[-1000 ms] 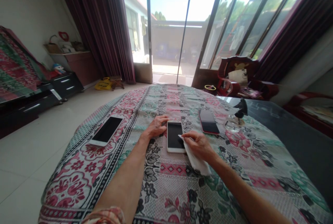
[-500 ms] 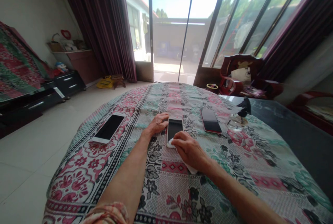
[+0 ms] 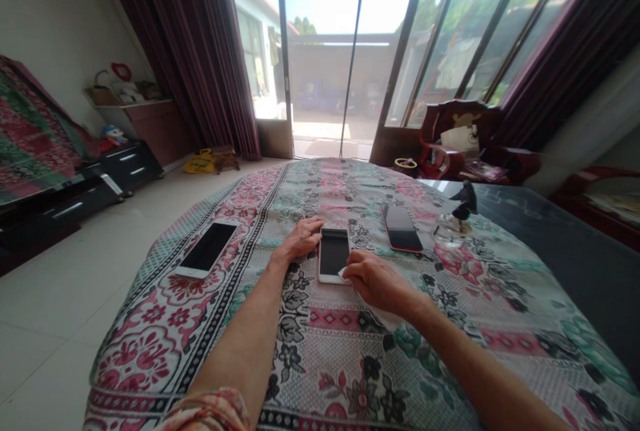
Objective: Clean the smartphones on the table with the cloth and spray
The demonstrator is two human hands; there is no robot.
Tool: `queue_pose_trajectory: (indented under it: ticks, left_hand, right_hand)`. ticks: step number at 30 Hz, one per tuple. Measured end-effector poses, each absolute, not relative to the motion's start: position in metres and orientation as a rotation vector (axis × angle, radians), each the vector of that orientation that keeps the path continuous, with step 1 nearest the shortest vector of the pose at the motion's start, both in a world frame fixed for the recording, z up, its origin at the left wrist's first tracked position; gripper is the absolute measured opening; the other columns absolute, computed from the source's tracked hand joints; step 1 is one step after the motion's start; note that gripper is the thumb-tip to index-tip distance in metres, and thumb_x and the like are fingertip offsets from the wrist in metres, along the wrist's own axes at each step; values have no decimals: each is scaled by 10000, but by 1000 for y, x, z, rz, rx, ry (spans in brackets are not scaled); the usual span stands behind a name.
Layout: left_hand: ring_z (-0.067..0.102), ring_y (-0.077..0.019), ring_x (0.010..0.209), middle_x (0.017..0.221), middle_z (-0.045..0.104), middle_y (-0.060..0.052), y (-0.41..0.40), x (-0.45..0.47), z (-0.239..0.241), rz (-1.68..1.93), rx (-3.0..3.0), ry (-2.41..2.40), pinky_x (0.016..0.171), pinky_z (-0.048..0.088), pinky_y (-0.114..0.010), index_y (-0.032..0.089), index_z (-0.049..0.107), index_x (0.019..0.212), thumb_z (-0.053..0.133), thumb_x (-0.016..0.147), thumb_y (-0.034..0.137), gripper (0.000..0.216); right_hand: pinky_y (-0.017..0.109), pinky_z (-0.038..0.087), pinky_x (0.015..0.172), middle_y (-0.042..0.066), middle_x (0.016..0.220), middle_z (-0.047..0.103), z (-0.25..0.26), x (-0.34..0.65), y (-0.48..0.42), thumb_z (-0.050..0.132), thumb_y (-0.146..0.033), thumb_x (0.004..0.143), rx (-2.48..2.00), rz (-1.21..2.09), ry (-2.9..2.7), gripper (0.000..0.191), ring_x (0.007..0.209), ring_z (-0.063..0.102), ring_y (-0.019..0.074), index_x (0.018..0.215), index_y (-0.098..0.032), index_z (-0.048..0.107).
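A white-framed smartphone (image 3: 333, 254) with a dark screen lies flat on the patterned tablecloth in front of me. My left hand (image 3: 303, 237) holds it by its upper left edge, fingers bent against the side. In my right hand (image 3: 371, 276) a thin white wipe (image 3: 385, 317) is pinched, cloth or tissue I cannot tell. One end pokes out at the fingertips over the phone's lower right edge, and the rest trails beneath the palm onto the tablecloth. Another white smartphone (image 3: 207, 251) lies to the left, and a red-edged smartphone (image 3: 402, 228) to the right.
The floral tablecloth (image 3: 240, 364) covers a round table. A clear spray bottle (image 3: 451, 229) with a black nozzle stands at the right. Beyond it are a dark tabletop (image 3: 530, 217) and a carved wooden chair (image 3: 455, 144). Glass doors (image 3: 325, 84) lie ahead.
My right hand has slid the wipe rightward across the lower part of the phone to its right edge. My left hand stays at the phone's upper left. The view has shifted slightly.
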State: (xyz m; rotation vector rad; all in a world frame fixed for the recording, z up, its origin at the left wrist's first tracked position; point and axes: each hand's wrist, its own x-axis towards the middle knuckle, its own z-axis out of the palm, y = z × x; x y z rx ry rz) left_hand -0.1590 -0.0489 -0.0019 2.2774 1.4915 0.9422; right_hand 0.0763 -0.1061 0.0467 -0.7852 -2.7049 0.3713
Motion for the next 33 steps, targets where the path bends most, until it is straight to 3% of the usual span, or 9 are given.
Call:
queue_pose_trajectory:
  ticks: [15,22,26,33]
  left_hand:
    - [542,-216,1173,1219,620,-90,-51,-157,-2,986,2196,1478,1070,386,-346,141,672,1059,506,752,86,353]
    - [438,-239,1306,1356,542,-102,-52,-157,-7,931,2022,1643,1132,312,-370,153,647,1176,529,755,159,438]
    - [439,-234,1306,1357,541,-106,-50,-159,-12,953,1996,1639,1138,305,-357,145,641,1193,535,752,179,455]
    - [439,-236,1305,1349,552,-87,-47,-161,-16,966,1977,1626,1137,308,-379,176,656,1174,549,720,173,466]
  right_hand:
    - [258,412,770,52,944,595,28,45,-120,488,-112,866,-746,259,-2708,198,874,500,163,823,-195,663]
    - [257,412,784,18,859,606,27,66,-107,507,-73,794,-797,354,-2614,227,819,550,144,655,-190,644]
    - [234,418,739,24,825,628,30,87,-97,509,-43,735,-867,476,-2601,236,805,588,145,691,-200,680]
    - [240,405,699,31,784,609,36,103,-92,499,-70,755,-919,358,-2632,246,761,571,146,671,-209,685]
